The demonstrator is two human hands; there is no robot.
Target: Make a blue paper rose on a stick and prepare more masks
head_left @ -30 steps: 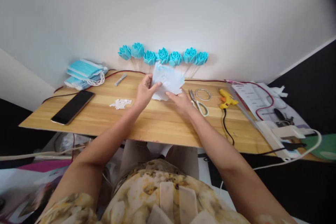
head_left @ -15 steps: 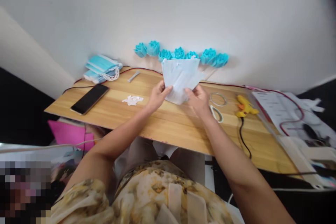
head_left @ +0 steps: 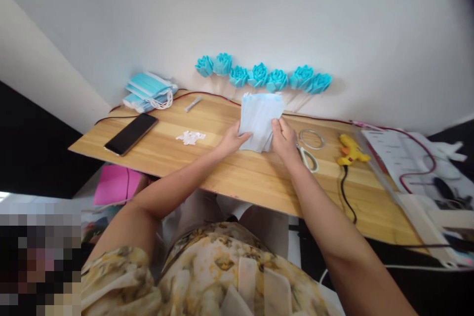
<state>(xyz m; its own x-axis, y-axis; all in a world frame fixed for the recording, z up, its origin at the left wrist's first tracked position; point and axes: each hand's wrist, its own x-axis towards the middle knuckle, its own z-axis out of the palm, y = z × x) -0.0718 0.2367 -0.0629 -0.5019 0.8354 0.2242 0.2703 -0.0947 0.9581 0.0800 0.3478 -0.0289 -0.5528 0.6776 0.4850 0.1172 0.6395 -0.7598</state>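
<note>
Both my hands hold a small stack of pale blue mask sheets (head_left: 259, 116) just above the wooden table (head_left: 240, 173). My left hand (head_left: 232, 141) pinches the stack's lower left edge. My right hand (head_left: 284, 139) grips its right side, thumb on top. Behind the sheets, a row of several turquoise fabric roses (head_left: 259, 75) leans against the white wall.
A pile of blue face masks (head_left: 150, 91) and a black phone (head_left: 131, 133) lie at the left. White scraps (head_left: 190, 137), a small grey strip (head_left: 193, 104), scissors (head_left: 308, 158), a wire ring (head_left: 311, 138) and a yellow glue gun (head_left: 350, 149) lie around. Papers and cables fill the right end.
The sheets, fanned and lifted before, are now squared into a neater stack and lowered toward the table. My view has shifted slightly right.
</note>
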